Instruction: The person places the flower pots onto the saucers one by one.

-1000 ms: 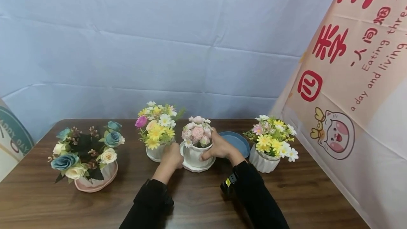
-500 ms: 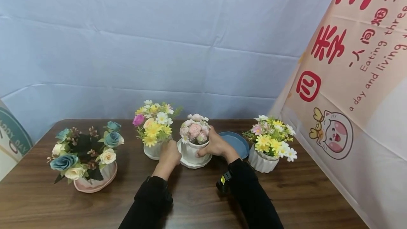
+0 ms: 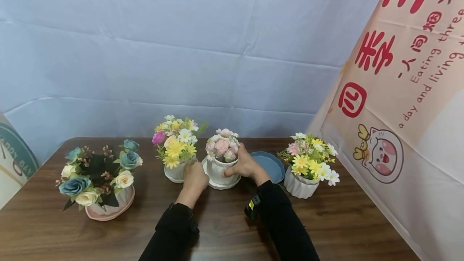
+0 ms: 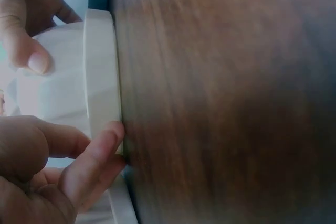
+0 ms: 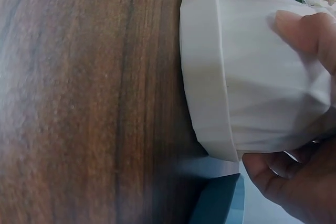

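A white flowerpot [image 3: 217, 170] of pink and white flowers [image 3: 222, 146] stands upright on a white saucer [image 3: 219, 185] at the middle of the table. My right hand [image 3: 244, 165] grips the pot from the right, with its thumb on the near side; its other fingers are partly hidden behind. At the saucer's left edge, my left hand [image 3: 195, 178] pinches the rim [image 4: 102, 77], as both wrist views show. Just beyond the left hand is another white pot [image 3: 174, 171] with yellow, white and magenta flowers, on its own white saucer.
A blue saucer [image 3: 274, 168] lies right of the held pot. Farther right stands a white ribbed pot [image 3: 301, 185] of yellow and white flowers. At left, a pot with blue and cream roses [image 3: 74, 185] sits on a pink saucer [image 3: 105, 216]. Cloth hangs behind the wooden table [image 3: 224, 228].
The pink-flowered pot and its saucer have shifted slightly left and away from me, together with both hands. The pot left of them has also shifted slightly left. Both hands keep their hold.
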Available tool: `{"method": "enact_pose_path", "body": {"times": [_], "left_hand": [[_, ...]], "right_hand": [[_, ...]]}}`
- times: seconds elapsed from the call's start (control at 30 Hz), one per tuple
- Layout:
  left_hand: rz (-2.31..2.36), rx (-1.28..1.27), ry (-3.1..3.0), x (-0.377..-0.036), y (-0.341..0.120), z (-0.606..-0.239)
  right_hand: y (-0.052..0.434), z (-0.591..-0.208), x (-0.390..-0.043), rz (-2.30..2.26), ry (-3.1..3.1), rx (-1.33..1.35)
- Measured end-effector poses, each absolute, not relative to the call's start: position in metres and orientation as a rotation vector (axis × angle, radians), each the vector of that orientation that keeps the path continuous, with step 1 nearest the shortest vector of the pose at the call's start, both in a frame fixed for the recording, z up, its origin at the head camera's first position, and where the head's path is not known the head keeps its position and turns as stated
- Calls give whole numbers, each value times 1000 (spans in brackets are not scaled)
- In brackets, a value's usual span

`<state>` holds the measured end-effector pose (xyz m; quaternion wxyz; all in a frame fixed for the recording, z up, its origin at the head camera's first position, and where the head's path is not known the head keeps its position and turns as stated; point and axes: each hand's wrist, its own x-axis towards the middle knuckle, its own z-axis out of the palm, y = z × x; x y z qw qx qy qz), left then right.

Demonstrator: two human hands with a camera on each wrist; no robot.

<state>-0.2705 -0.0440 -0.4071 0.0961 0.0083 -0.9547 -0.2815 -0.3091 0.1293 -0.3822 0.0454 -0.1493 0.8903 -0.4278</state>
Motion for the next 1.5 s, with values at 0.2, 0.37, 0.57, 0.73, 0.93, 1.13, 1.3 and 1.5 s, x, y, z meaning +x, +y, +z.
{"method": "enact_pose_path", "body": {"times": [0.2,0.37,0.57,0.73,0.93,1.13,1.3,1.5], "left_hand": [[-894,51,-2798,-270,-43,-407],[-904,39,-2814,-270,-43,-405],[-906,12,-2896,-270,-45,-400],[-931,-32,-2964,-268,-47,-395],[-959,-150,-2946,-260,-48,-392],[-1008,-219,-2929,-253,-49,-390],[-989,-243,-2955,-246,-50,-385],[-932,-221,-3024,-238,-48,-380]], "right_hand": [[127,-382,-310,-1280,2751,-406],[128,-382,-310,-1275,2760,-391],[129,-380,-307,-1311,2728,-385],[131,-377,-305,-1290,2725,-373],[138,-373,-296,-1250,2712,-372],[154,-372,-286,-1103,2742,-360],[163,-372,-278,-1047,2772,-361],[168,-370,-268,-972,2812,-337]]}}
